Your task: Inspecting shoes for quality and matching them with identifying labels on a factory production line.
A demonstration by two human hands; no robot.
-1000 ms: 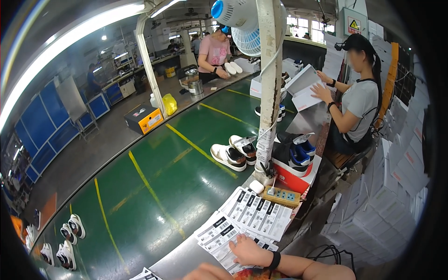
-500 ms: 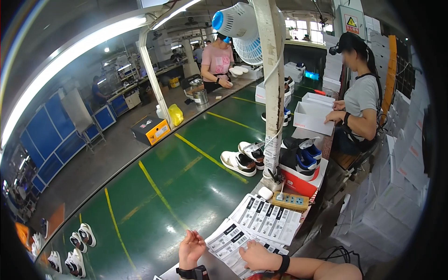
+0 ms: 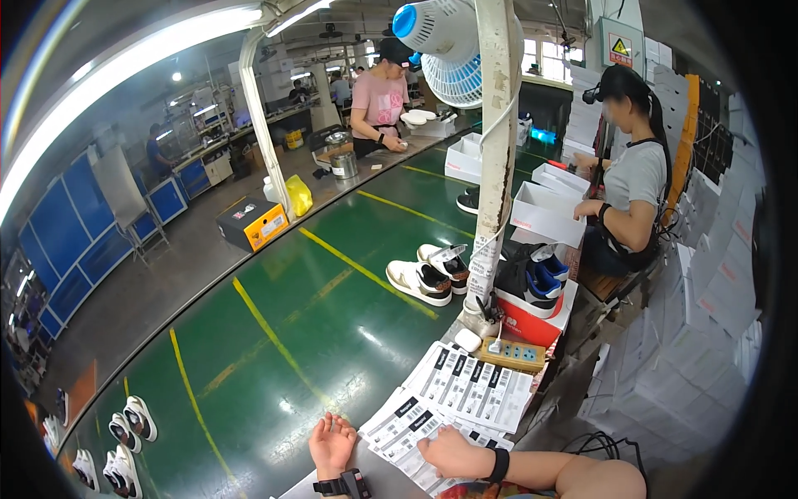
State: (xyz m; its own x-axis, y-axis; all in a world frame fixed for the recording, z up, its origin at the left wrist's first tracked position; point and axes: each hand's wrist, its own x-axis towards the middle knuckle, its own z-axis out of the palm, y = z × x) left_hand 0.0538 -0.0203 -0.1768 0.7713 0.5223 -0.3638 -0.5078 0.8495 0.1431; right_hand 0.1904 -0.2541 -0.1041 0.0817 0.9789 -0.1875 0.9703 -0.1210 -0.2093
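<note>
Sheets of printed labels (image 3: 478, 382), white with black blocks, lie overlapping at the near edge of the bench. My right hand (image 3: 453, 453) rests on the nearest sheet with its fingers curled down; whatever its fingertips pinch, if anything, is hidden. To the left of the sheets, my left hand (image 3: 332, 445) is raised palm up over the edge of the green belt (image 3: 274, 399). Its fingers are loosely bent and apart, holding nothing. Both wrists wear dark bands.
White sneakers (image 3: 420, 281) stand by the post (image 3: 496, 150); more sneakers (image 3: 140, 417) sit at far left. A power strip (image 3: 511, 355) and dark shoes on a red box (image 3: 532, 320) lie beyond the sheets. One co-worker (image 3: 636, 175) handles a white box (image 3: 549, 212); another (image 3: 381, 104) stands across the belt.
My right hand's fingers have curled in more on the label sheet. My left hand stays raised. The right co-worker's far hand has left the box and reaches farther back. The view has shifted slightly.
</note>
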